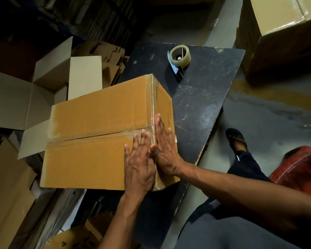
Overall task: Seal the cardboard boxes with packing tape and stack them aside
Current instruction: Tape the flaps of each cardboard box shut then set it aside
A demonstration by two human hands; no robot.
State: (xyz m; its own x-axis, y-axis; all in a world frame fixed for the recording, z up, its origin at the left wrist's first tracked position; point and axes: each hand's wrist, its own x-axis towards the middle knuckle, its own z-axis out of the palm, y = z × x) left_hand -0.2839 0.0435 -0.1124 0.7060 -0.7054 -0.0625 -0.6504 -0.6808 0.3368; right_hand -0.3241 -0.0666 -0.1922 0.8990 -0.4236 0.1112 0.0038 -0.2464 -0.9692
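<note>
A: Now we see the cardboard box (pixel 104 133) lying on the dark tabletop (pixel 205 97), its left end overhanging the edge. Our left hand (pixel 139 164) lies flat on the top, and our right hand (pixel 166 150) presses the end face. Each grip is open, fingers straight, clasping nothing, smoothing clear tape over the corner.

B: What could go wrong?

A: We judge that the centre seam, which looks only partly taped, may gape. Uneven pressure could trap wrinkles, and a hard push might slide the box off the tabletop.

B: And the count?

A: One box being sealed, one tape dispenser (pixel 179 60) well apart behind it, one open box (pixel 31 97) to the left, one taped box (pixel 284 13) at upper right, two hands.
</note>
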